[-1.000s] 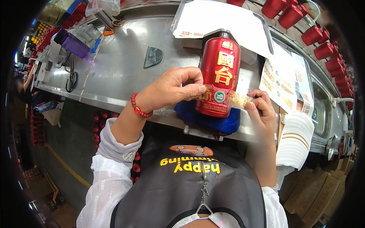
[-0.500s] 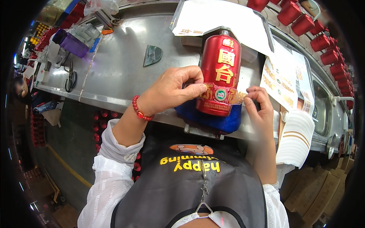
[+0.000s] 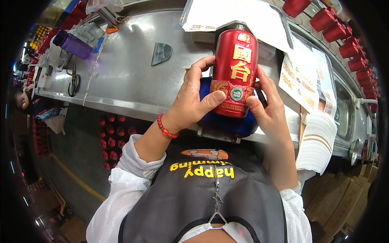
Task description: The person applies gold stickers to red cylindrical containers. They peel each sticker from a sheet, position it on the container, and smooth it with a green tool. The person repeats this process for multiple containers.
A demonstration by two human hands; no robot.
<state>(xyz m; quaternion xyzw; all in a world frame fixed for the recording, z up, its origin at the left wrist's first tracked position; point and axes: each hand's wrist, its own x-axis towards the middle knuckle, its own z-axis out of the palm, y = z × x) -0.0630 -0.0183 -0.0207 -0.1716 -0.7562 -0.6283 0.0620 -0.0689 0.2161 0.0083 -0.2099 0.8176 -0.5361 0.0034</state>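
where the long steel surface [image 3: 133,77] runs from upper left to right edge, it carries everything else, and the person in a grey apron and white sleeves stands against its near edge. a large white sheet [image 3: 239,16] lies at the far side, just behind the bottle's top, and a printed paper [image 3: 302,81] lies to the right of the hands. a stack of white paper cups with gold bands [image 3: 318,139] lies on its side at the right, below that paper. a row of red bottle caps [image 3: 344,36] curves along the upper right. the red bottle [image 3: 236,71], with gold characters and a round seal low on its front, stands upright over a blue pad [image 3: 227,121] at the near edge. the left hand [image 3: 194,101], a red bead bracelet at its wrist, wraps the bottle's left side, its grip closed with the thumb pressed on the lower label. the right hand [image 3: 269,111] closes on the right side, thumb against the same band. a purple container [image 3: 75,45] sits far left, a dark wedge-shaped piece [image 3: 161,53] lies between it and the bottle, and scissors [image 3: 73,81] rest near the left edge.
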